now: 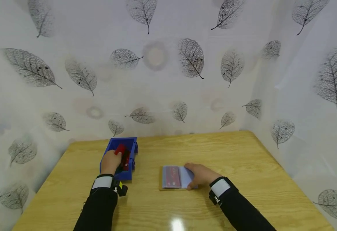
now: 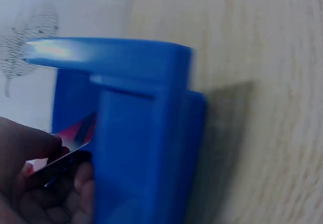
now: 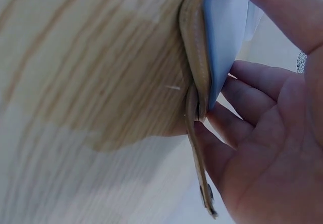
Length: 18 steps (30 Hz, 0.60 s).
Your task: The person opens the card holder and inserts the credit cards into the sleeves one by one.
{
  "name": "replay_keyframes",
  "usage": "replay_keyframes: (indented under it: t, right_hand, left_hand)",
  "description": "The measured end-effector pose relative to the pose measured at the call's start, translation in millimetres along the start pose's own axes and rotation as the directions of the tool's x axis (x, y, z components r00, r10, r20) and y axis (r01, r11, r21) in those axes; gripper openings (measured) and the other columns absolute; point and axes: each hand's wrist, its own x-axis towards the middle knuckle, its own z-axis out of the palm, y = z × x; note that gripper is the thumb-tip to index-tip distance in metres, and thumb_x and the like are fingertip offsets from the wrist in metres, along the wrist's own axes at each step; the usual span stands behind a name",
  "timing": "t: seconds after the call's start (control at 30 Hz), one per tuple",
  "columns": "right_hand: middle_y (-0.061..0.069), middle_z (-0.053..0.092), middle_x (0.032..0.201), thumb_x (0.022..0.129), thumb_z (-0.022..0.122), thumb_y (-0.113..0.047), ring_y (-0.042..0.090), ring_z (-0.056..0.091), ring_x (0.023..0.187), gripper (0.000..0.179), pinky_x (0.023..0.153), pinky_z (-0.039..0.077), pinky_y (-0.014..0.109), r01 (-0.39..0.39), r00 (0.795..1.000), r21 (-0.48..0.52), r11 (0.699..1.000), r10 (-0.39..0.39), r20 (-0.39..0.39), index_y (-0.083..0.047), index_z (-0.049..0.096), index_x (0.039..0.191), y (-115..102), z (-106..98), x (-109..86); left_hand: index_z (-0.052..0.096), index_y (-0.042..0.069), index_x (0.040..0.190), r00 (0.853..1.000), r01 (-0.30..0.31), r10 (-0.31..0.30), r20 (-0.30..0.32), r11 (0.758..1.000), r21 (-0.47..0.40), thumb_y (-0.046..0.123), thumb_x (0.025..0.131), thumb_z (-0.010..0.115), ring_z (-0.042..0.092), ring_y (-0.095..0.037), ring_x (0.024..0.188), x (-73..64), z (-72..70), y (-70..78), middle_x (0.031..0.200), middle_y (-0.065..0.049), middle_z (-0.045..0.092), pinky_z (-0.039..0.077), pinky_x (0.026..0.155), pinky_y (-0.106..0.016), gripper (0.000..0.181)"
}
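At the left, a blue plastic bin (image 1: 124, 175) holds several red and dark cards (image 1: 126, 160). My left hand (image 1: 110, 162) reaches into it and pinches a red card (image 1: 120, 149) between thumb and fingers. The left wrist view shows the card's thin edge (image 2: 65, 156) by the thumb, behind the bin's wall (image 2: 131, 148). Near the middle of the table lies an opened tan card holder (image 1: 161, 179) with clear sleeves and a reddish card (image 1: 172, 176) in its left side. My right hand (image 1: 201, 175) grips its right edge, and a strap with a snap (image 3: 199, 168) hangs by the fingers.
The light wooden table (image 1: 145, 208) runs back to a pale curtain (image 1: 162, 86) printed with dark leaves, which also closes off both sides. A black band with a small camera (image 1: 121, 188) is on the left wrist, and a similar one (image 1: 216, 196) on the right.
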Motion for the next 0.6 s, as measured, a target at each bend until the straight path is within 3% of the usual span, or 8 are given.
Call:
replay_keyframes:
  t: [0.17, 0.27, 0.33, 0.43, 0.47, 0.5, 0.53, 0.6]
  right_hand:
    - [0.019, 0.050, 0.140, 0.079, 0.081, -0.031, 0.032, 0.050, 0.124, 0.079, 0.102, 0.040, 0.046, 0.009, 1.000, -0.005, 1.000, -0.009, -0.010, 0.002, 0.045, 0.142, -3, -5, 4.3]
    - [0.021, 0.051, 0.139, 0.086, 0.074, -0.028, 0.036, 0.048, 0.127, 0.068, 0.104, 0.039, 0.048, 0.055, 0.995, 0.010, 0.998, -0.054, -0.083, 0.004, 0.047, 0.139, -8, -5, 5.7]
    - [0.021, 0.050, 0.139, 0.091, 0.069, -0.025, 0.038, 0.046, 0.129, 0.059, 0.104, 0.038, 0.051, 0.100, 0.987, 0.071, 0.992, -0.090, -0.135, 0.004, 0.048, 0.138, -16, -5, 4.9]
    - [0.020, 0.052, 0.138, 0.097, 0.060, -0.022, 0.037, 0.049, 0.127, 0.049, 0.102, 0.041, 0.051, 0.173, 0.974, 0.281, 0.944, -0.123, -0.188, 0.002, 0.049, 0.137, -30, -5, 4.2]
    - [0.019, 0.053, 0.137, 0.098, 0.057, -0.024, 0.036, 0.050, 0.126, 0.048, 0.102, 0.041, 0.050, 0.188, 0.974, 0.397, 0.898, -0.120, -0.190, 0.002, 0.049, 0.138, -35, -5, 4.1]
    - [0.019, 0.053, 0.137, 0.100, 0.055, -0.025, 0.034, 0.051, 0.125, 0.048, 0.102, 0.042, 0.048, 0.195, 0.976, 0.526, 0.828, -0.110, -0.189, 0.002, 0.048, 0.139, -40, -6, 4.1]
    - [0.018, 0.054, 0.136, 0.101, 0.052, -0.026, 0.032, 0.053, 0.124, 0.049, 0.102, 0.042, 0.047, 0.193, 0.978, 0.653, 0.733, -0.094, -0.184, 0.003, 0.046, 0.140, -45, -6, 3.7]
    - [0.015, 0.058, 0.131, 0.102, 0.050, -0.028, 0.026, 0.059, 0.117, 0.052, 0.100, 0.045, 0.042, 0.185, 0.982, 0.849, 0.495, -0.062, -0.178, 0.005, 0.042, 0.142, -54, -7, 2.0]
  left_hand:
    - [0.061, -0.003, 0.089, 0.990, -0.105, 0.089, -0.111, 0.982, -0.156, 0.019, 0.095, 0.046, 0.059, -0.032, 0.075, -12.2, -19.3, 30.4, 0.082, -0.018, 0.063, 0.042, 0.059, -0.037, 0.028]
    - [0.065, -0.002, 0.105, 0.984, -0.175, 0.163, -0.068, 0.958, -0.228, 0.020, 0.096, 0.047, 0.058, -0.027, 0.072, -24.5, -21.5, 54.1, 0.088, -0.016, 0.065, 0.042, 0.058, -0.032, 0.029]
    - [0.066, -0.001, 0.109, 0.971, -0.236, 0.237, -0.025, 0.938, -0.252, 0.018, 0.096, 0.049, 0.057, -0.025, 0.070, -34.1, -16.3, 67.9, 0.087, -0.015, 0.066, 0.043, 0.057, -0.031, 0.029]
    - [0.068, 0.000, 0.111, 0.939, -0.321, 0.343, 0.021, 0.897, -0.304, 0.016, 0.096, 0.055, 0.057, -0.020, 0.068, -51.6, -1.5, 83.9, 0.086, -0.012, 0.066, 0.045, 0.058, -0.030, 0.026]
    - [0.068, -0.001, 0.111, 0.929, -0.334, 0.369, 0.034, 0.874, -0.353, 0.015, 0.096, 0.056, 0.059, -0.020, 0.067, -58.0, 4.8, 88.4, 0.084, -0.012, 0.066, 0.047, 0.058, -0.030, 0.025]
    - [0.068, -0.002, 0.111, 0.920, -0.338, 0.389, 0.046, 0.847, -0.410, 0.014, 0.097, 0.057, 0.061, -0.019, 0.068, -64.9, 10.5, 92.6, 0.085, -0.012, 0.067, 0.049, 0.060, -0.030, 0.024]
    - [0.067, -0.003, 0.111, 0.913, -0.333, 0.404, 0.056, 0.818, -0.468, 0.012, 0.096, 0.059, 0.063, -0.019, 0.071, -71.6, 16.5, 96.3, 0.087, -0.012, 0.067, 0.052, 0.062, -0.030, 0.023]
    - [0.067, -0.005, 0.108, 0.905, -0.285, 0.415, 0.087, 0.748, -0.599, 0.010, 0.096, 0.060, 0.066, -0.022, 0.070, -85.0, 26.7, 102.7, 0.085, -0.014, 0.068, 0.055, 0.062, -0.031, 0.021]
